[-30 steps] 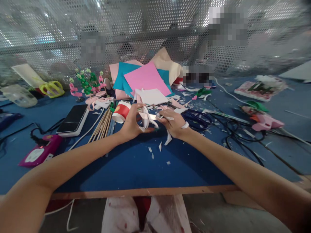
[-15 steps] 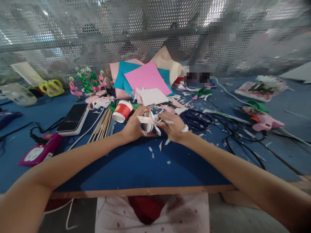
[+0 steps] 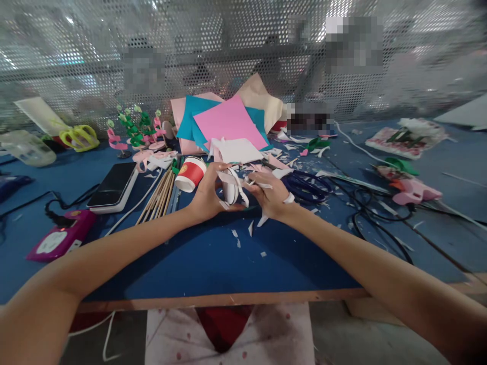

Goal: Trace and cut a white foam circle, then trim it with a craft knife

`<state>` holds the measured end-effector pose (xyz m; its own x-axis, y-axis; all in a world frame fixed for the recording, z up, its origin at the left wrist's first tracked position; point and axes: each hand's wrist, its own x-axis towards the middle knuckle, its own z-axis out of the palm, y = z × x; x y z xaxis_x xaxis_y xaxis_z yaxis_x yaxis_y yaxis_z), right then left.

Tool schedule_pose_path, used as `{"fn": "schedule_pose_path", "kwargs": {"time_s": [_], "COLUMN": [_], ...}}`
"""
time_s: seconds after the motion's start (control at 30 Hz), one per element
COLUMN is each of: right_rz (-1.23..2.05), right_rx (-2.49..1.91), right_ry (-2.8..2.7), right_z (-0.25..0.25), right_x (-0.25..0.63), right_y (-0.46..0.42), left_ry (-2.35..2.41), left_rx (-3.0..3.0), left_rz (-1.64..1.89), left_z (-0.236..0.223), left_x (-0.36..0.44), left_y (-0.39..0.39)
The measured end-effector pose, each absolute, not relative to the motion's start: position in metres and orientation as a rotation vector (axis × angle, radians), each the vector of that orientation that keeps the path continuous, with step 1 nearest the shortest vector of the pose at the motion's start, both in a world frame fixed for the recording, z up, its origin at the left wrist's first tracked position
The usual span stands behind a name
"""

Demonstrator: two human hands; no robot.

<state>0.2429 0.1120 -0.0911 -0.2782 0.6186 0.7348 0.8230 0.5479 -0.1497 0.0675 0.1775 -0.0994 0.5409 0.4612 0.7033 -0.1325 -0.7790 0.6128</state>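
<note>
My left hand (image 3: pixel 208 195) curls around a round white roll (image 3: pixel 230 186), with its thumb over the top and its fingers beneath. Pale strips hang off the roll, one of them curling down its right side. Just to the right, my right hand (image 3: pixel 271 192) has thumb and fingertips pinched together on a small white strip (image 3: pixel 251 183), whose end is hard to make out. Further white pieces lie against the fingers and wrist of that hand. A red and white paper cup (image 3: pixel 190 174) lies tilted beside my left hand.
Wooden sticks (image 3: pixel 158 195), a white power bank (image 3: pixel 114 187) and a purple device (image 3: pixel 63 235) lie to the left. Behind my hands are coloured paper sheets (image 3: pixel 228 121). Blue-handled scissors (image 3: pixel 306 186), cables (image 3: pixel 369 215) and paper scraps spread rightward. A perforated metal screen (image 3: pixel 228 45) stands behind.
A shiny strip stretched between my hands a second ago; now a gap separates them. The roll turned its open face toward me, then turned sideways again. Both hands stay in nearly the same place.
</note>
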Motion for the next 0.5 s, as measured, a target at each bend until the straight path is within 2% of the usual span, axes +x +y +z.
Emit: {"fn": "schedule_pose_path", "kwargs": {"time_s": [0.2,0.5], "right_rz": [-0.377,-0.353], "right_rx": [-1.188,-1.208], "right_ry": [-2.010,-1.928], "right_z": [-0.0916,-0.0924], "right_x": [0.2413,0.2416], "right_y": [0.1076,0.1119], "left_ry": [0.180,0.299], "left_rx": [2.363,2.493], "left_rz": [1.300,1.107], "left_z": [-0.1018,-0.0999], "left_x": [0.0686,0.0658], "left_y": [0.1823,0.1751]}}
